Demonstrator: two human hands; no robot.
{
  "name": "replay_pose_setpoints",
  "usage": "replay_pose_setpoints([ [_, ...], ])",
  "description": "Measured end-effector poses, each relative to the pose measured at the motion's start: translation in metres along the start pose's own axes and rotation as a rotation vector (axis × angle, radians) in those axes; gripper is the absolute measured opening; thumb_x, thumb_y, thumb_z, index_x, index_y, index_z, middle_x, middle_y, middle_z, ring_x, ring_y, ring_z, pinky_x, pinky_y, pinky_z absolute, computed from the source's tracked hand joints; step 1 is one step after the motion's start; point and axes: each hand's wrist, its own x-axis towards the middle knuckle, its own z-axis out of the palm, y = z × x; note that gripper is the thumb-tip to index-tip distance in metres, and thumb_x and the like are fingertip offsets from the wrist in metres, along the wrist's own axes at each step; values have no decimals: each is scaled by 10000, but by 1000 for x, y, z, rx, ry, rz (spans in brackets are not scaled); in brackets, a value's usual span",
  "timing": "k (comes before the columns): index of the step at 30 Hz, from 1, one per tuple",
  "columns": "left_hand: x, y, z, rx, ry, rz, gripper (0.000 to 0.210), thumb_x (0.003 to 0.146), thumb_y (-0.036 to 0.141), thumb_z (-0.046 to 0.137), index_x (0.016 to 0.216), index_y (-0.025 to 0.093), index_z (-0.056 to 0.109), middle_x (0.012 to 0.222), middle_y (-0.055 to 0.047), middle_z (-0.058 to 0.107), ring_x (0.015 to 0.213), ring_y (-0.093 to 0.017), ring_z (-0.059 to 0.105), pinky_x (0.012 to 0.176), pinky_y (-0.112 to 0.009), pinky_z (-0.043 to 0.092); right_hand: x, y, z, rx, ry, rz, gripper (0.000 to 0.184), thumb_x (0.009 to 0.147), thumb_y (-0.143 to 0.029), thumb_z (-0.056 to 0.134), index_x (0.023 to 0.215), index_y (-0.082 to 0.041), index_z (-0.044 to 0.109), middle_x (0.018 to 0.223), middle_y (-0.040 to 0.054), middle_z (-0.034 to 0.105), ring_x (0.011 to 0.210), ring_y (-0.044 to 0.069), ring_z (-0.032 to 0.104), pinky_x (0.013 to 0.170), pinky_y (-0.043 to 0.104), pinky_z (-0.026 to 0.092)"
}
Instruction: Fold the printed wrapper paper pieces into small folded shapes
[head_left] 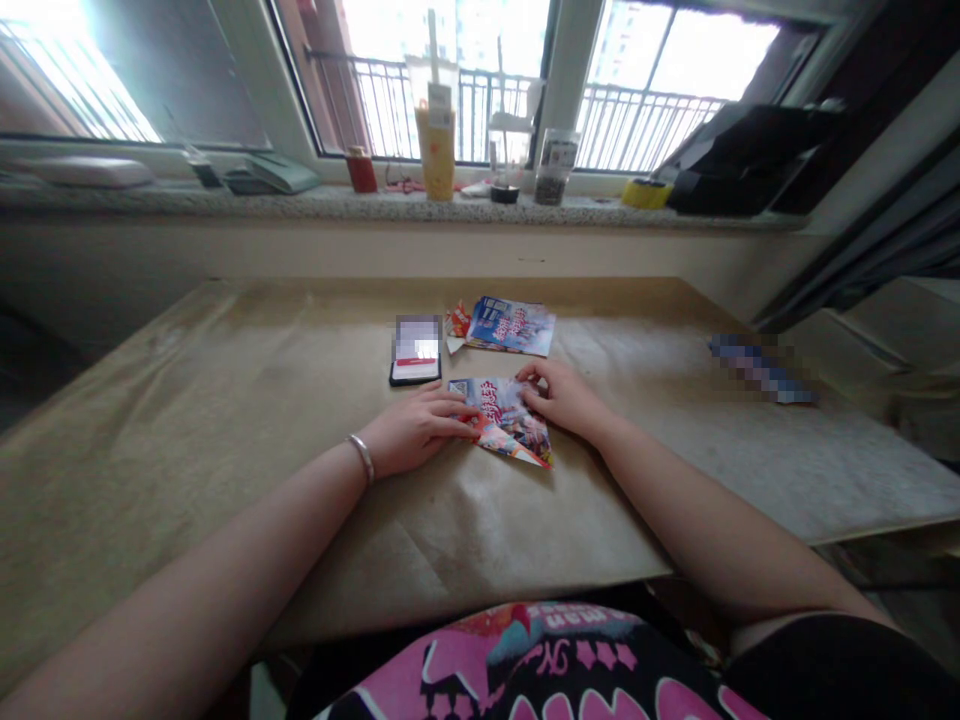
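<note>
While the leaflet (506, 407) lies nearside of the leaflet stack (514, 327), the flat left hand (416, 430) rests on its folded flap (510, 440), the right hand (559, 395), grip half-curled, pinch unclear, touches its edge, and even pressure should crease it cleanly.

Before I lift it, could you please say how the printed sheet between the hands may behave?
The printed sheet is probably light, since it looks like thin paper. It likely bends easily, being folded at one side. The orange flap, touched by the left hand, may spring open.
</note>
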Motion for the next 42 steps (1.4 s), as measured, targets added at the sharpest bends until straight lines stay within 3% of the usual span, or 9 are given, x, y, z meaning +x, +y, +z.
replay_pose_setpoints([
  [7, 0, 3, -2, 97, -10, -37, 308, 912, 214, 444, 1134, 319, 630, 1214, -6, 621, 1116, -207, 537, 974, -437, 389, 1, -1, -1, 77, -33, 117, 51, 743, -162, 535, 788, -177, 555, 717, -3, 567, 603, 116, 472, 584, 238, 377],
  [11, 0, 3, -1, 133, -19, -89, 336, 911, 257, 451, 1225, 287, 567, 1292, -39, 565, 1153, -221, 513, 989, -452, 382, 0, -2, -1, 24, -15, 125, 146, 783, -152, 464, 860, -182, 585, 792, 26, 599, 686, 148, 516, 633, 262, 400],
  [19, 2, 9, -6, 83, -62, -49, 416, 906, 298, 448, 1319, 250, 475, 1355, -60, 502, 1208, -228, 465, 1023, -441, 383, 0, -5, 0, -44, 185, 192, 273, 766, -89, 375, 890, -177, 602, 968, 81, 612, 906, 201, 553, 818, 328, 436],
  [22, 2, 11, -6, 78, -89, -28, 407, 902, 317, 459, 1305, 268, 491, 1366, -53, 492, 1234, -236, 445, 1035, -454, 376, -1, -9, -1, -91, 127, 234, 261, 785, -117, 390, 920, -181, 605, 960, 78, 631, 880, 202, 567, 767, 314, 436],
  [28, 2, 11, -5, 97, -70, -29, 324, 902, 271, 456, 1200, 267, 584, 1297, -27, 558, 1211, -229, 466, 1023, -436, 396, -5, -17, -6, -182, -18, 326, 215, 799, -255, 497, 977, -228, 613, 702, 0, 622, 632, 153, 549, 557, 253, 356],
  [31, 2, 10, -5, 118, -40, -69, 286, 902, 242, 444, 1126, 228, 621, 1234, -36, 602, 1156, -218, 510, 990, -411, 429, -6, -16, -7, -212, -59, 272, 215, 786, -299, 539, 969, -242, 637, 675, -12, 599, 604, 138, 532, 540, 248, 347],
  [34, 2, 9, -4, 139, -7, -104, 258, 896, 239, 447, 1065, 195, 636, 1194, -50, 627, 1118, -212, 536, 967, -394, 449, -7, -13, -6, -236, -59, 178, 209, 780, -320, 561, 940, -242, 672, 815, 20, 608, 675, 145, 550, 610, 265, 413],
  [37, 1, 8, -4, 165, 2, -136, 242, 893, 264, 457, 1021, 182, 646, 1180, -60, 635, 1103, -222, 546, 950, -397, 460, -6, -11, -6, -223, -25, 19, 236, 762, -319, 610, 975, -250, 686, 1014, 57, 592, 924, 194, 560, 855, 337, 443],
  [42, 1, 8, -5, 199, -22, -157, 291, 870, 333, 506, 1087, 186, 631, 1187, -75, 628, 1098, -242, 549, 946, -420, 450, -7, -10, -7, -176, -103, -239, 342, 733, -396, 680, 1045, -254, 676, 1247, 71, 555, 1278, 285, 345, 1061, 475, 307],
])
